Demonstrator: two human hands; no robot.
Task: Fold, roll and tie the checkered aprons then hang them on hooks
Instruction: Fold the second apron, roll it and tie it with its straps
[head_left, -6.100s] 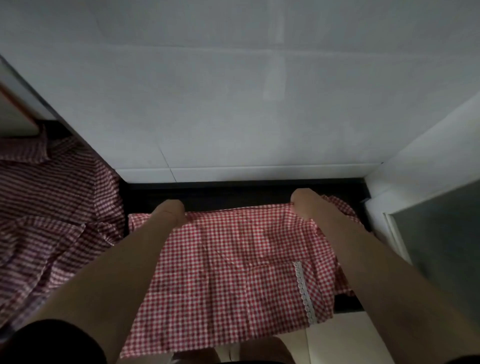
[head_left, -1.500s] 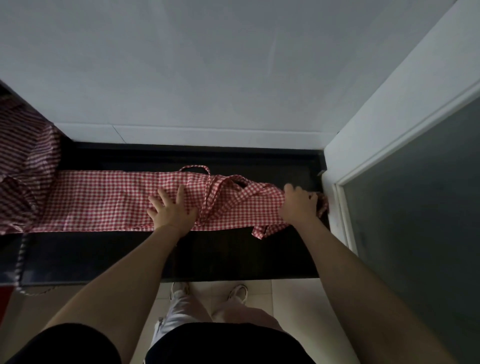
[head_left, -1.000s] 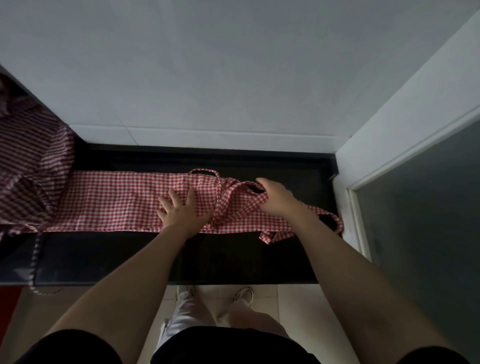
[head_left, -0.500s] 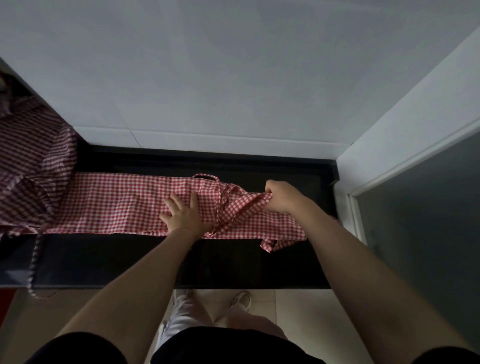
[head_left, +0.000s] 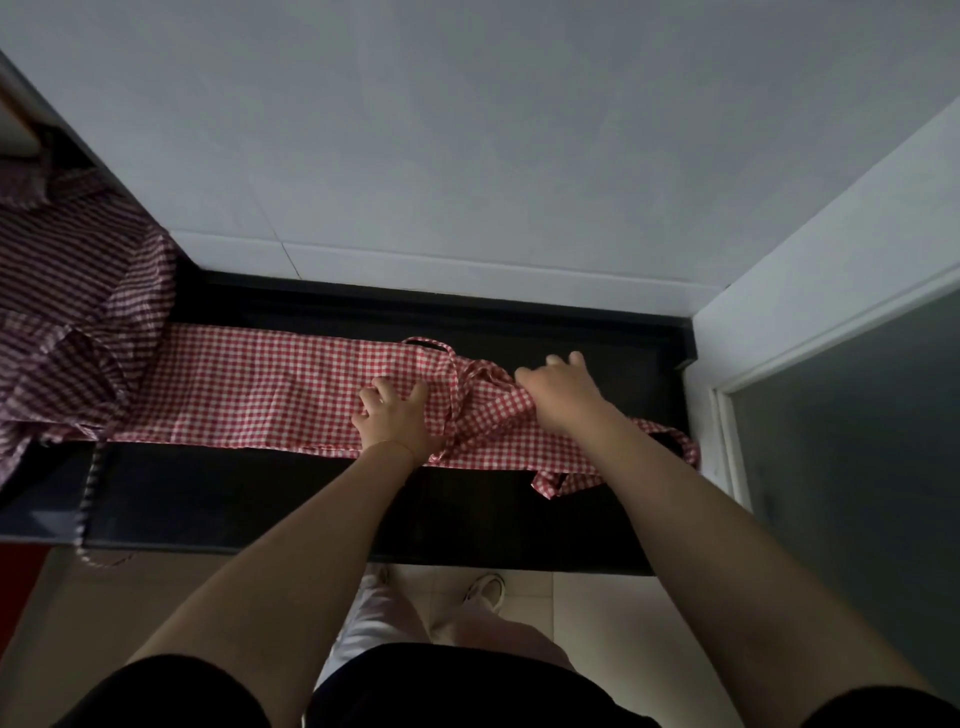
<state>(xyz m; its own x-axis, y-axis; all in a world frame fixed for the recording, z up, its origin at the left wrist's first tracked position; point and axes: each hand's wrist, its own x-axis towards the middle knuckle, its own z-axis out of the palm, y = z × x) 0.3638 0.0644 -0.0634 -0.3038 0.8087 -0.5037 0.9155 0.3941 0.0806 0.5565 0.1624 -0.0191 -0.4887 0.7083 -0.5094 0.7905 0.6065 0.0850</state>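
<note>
Seen from above, both bare forearms reach forward over a dark counter (head_left: 311, 499) that runs along a pale tiled wall (head_left: 467, 156). A red-and-white checkered apron (head_left: 260, 389), folded into one long narrow strip, lies lengthwise on the counter. The left hand (head_left: 397, 421) rests palm down on the strip near its middle, fingers spread and slightly bent, pressing the cloth flat. Just right of it, the right hand (head_left: 558, 395) lies on the bunched right part of the apron, beside a thin strap (head_left: 452, 395) that crosses the strip. Half a second earlier this hand pinched a gathered fold; now its knuckles arch over the cloth with fingertips pointing toward the wall, and whether they grip any fabric cannot be told. The strip's right end, earlier drawn in, again reaches the counter's right edge. More checkered aprons (head_left: 67, 301) are heaped at the counter's left end, touching the strip.
</note>
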